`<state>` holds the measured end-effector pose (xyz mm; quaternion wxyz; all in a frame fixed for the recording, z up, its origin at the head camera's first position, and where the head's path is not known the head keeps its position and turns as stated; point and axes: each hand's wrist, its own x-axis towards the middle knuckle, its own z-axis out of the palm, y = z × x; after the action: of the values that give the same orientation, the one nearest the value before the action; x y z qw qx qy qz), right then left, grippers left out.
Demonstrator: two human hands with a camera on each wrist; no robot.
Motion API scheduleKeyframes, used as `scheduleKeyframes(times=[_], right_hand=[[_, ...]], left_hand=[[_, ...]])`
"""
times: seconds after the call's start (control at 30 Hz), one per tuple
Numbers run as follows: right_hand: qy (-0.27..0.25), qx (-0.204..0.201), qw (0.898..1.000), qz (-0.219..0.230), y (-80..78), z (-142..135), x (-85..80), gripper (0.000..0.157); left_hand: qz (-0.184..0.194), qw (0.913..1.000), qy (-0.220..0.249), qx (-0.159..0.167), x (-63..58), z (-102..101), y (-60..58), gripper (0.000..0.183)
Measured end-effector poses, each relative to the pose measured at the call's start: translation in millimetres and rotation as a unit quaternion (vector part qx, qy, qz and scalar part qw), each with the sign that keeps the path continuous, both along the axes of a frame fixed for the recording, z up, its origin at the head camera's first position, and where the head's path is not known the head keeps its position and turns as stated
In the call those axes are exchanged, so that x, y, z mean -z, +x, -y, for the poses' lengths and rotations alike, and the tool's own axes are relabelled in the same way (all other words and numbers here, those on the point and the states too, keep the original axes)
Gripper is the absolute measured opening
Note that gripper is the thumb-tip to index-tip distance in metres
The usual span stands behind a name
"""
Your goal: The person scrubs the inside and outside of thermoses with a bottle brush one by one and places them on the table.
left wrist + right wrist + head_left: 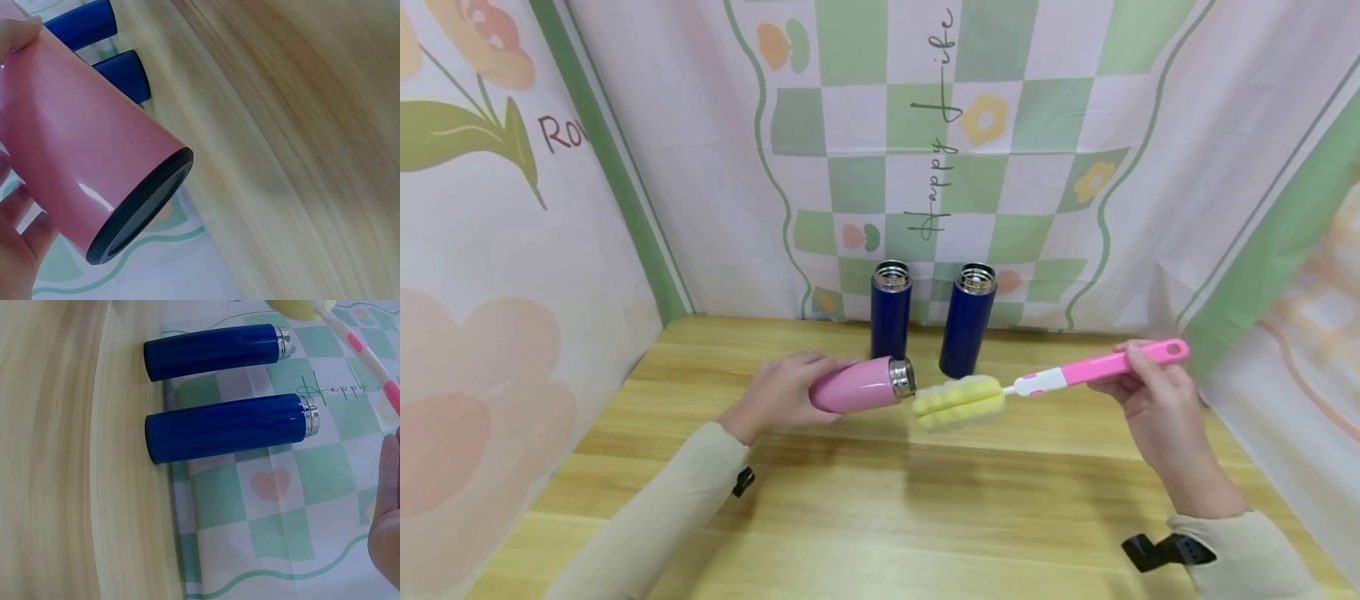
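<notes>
Your left hand (786,389) gripping a tilted pink bottle (856,387), mouth (902,377) toward your right hand (1167,425), which grips a yellow-headed brush (1041,382) by its handle (1097,367), brush head (961,402) between your hands, two blue bottles (967,333) upright beyond, wooden table (880,533) beneath.

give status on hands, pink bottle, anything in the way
Left hand gripping pink bottle. Right hand holding sponge brush, head just outside bottle mouth. Nothing between; two blue bottles stand behind.
</notes>
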<state>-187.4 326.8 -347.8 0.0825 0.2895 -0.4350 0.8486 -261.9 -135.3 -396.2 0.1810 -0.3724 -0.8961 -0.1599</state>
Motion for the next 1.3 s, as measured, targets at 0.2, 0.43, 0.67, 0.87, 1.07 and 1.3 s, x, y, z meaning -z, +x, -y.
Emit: scheduleKeyframes(times=[0.2, 0.43, 0.67, 0.87, 1.07, 1.3], right_hand=[[0.047, 0.022, 0.999, -0.012, 0.4, 10, -1.5, 0.030], [0.035, 0.015, 0.999, -0.021, -1.9, 18, -0.5, 0.029], [-0.007, -0.004, 1.000, -0.030, -2.1, 24, -0.4, 0.028], [0.050, 0.069, 0.996, -0.037, -2.9, 24, -3.4, 0.025], [0.057, 0.077, 0.995, -0.030, -3.4, 20, -2.1, 0.024], [0.052, 0.079, 0.995, -0.027, -5.3, 16, 0.5, 0.021]], left_hand=[[0.003, 0.9999, -0.011, -0.001, -0.4, -4, 1.0, 0.073], [0.005, 0.9999, -0.010, 0.001, 0.6, -7, 1.6, 0.075], [0.009, 0.9999, -0.010, 0.002, -0.3, -8, 0.6, 0.073], [0.019, 0.9995, -0.021, 0.011, -2.2, -9, 1.5, 0.074], [0.014, 0.9996, -0.015, 0.021, -2.9, -10, 1.4, 0.072], [0.004, 0.9995, -0.014, 0.029, -1.7, -9, -0.2, 0.072]])
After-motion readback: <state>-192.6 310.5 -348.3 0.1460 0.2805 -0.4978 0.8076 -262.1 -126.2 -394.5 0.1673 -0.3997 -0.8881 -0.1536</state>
